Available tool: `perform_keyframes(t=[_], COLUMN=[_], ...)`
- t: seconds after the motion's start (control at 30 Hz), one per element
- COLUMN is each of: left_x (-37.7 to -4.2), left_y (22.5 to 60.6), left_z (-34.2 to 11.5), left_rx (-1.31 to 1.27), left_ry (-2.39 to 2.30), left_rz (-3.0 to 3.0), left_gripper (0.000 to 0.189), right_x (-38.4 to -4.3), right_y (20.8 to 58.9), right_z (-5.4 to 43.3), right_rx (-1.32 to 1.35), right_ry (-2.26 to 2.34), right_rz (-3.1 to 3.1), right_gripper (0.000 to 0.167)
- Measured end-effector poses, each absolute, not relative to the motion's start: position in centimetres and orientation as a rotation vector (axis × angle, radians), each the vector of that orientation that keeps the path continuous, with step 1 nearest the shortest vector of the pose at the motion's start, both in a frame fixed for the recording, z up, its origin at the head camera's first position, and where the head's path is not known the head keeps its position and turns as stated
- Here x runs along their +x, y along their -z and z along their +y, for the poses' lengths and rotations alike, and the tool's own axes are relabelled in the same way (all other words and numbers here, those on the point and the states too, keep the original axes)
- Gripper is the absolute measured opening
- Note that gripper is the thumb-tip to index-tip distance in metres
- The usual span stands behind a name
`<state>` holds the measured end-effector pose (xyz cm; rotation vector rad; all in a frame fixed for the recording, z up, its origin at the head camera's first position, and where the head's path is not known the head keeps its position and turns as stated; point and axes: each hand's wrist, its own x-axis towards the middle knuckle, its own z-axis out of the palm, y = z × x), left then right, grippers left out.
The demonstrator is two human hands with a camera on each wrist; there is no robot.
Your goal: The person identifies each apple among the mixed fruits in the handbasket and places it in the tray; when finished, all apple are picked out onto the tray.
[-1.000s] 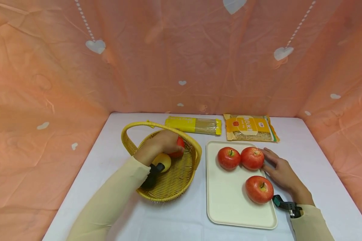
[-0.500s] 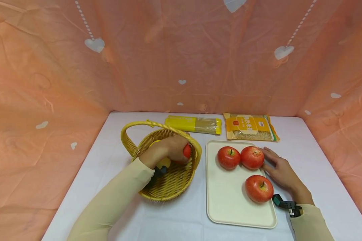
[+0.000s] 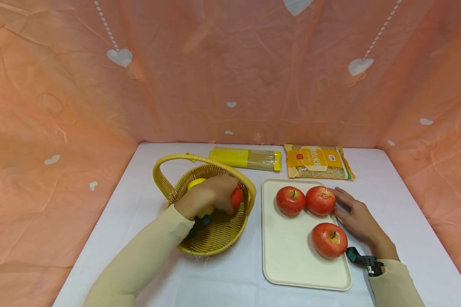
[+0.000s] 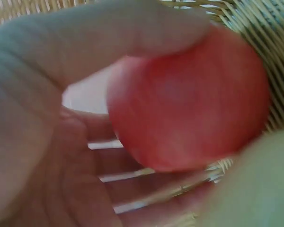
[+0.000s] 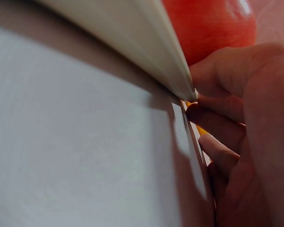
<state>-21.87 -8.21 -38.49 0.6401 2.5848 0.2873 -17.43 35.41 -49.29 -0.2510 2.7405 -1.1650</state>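
Note:
My left hand [image 3: 215, 192] is inside the yellow wicker basket [image 3: 215, 243], under its arched handle, and grips a red apple [image 3: 236, 198]. In the left wrist view the thumb lies over the apple [image 4: 189, 104] and the fingers pass below it. A bright yellow fruit [image 3: 196, 182] and a duller yellow one [image 3: 206, 211] sit partly hidden beneath my wrist. My right hand [image 3: 359, 216] rests with relaxed fingers against the right edge of a cream tray [image 3: 288, 260], beside a red apple [image 3: 320, 201]. Two more apples [image 3: 290, 200] [image 3: 329, 240] lie on this tray.
A yellow packet of noodles [image 3: 247, 159] lies behind the basket. Right of it, behind the tray, is an orange packet [image 3: 316, 162] with pale contents. White cloth [image 3: 215, 281] covers the table, and a pink curtain with hearts [image 3: 230, 76] hangs around it.
Inside the basket, my left hand has shifted right and slightly towards me with the red apple, uncovering the bright yellow fruit. The right hand and the tray have stayed in place.

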Motion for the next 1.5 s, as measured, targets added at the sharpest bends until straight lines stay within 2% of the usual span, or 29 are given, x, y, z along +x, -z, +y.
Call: perform_keyframes(t=[0.23, 0.37, 0.6, 1.0, 1.2, 1.5], left_x=[-20.2, -19.6, -17.8, -14.2, -12.3, -10.9], left_y=[37.4, 37.0, 36.3, 36.1, 36.4, 37.7], left_z=[-10.7, -12.3, -14.4, -16.1, -15.3, -11.6], left_rx=[0.745, 0.788, 0.790, 0.967, 0.991, 1.092], left_ry=[-0.544, -0.599, -0.776, -1.148, -1.316, -1.414], left_rz=[2.586, 2.615, 2.664, 2.534, 2.393, 2.269], left_gripper=[0.073, 0.083, 0.080, 0.078, 0.077, 0.082], right_x=[-17.4, -17.4, -17.4, -17.6, -17.6, -17.5], right_y=[49.2, 49.2, 49.4, 49.3, 49.3, 49.3], right_z=[35.3, 35.3, 35.4, 35.3, 35.4, 35.4], right_rx=[-0.248, -0.259, -0.269, -0.268, -0.264, -0.267], right_ry=[1.155, 1.171, 1.180, 1.168, 1.156, 1.175], right_rz=[2.744, 2.746, 2.756, 2.750, 2.749, 2.744], right_gripper=[0.066, 0.065, 0.064, 0.066, 0.066, 0.066])
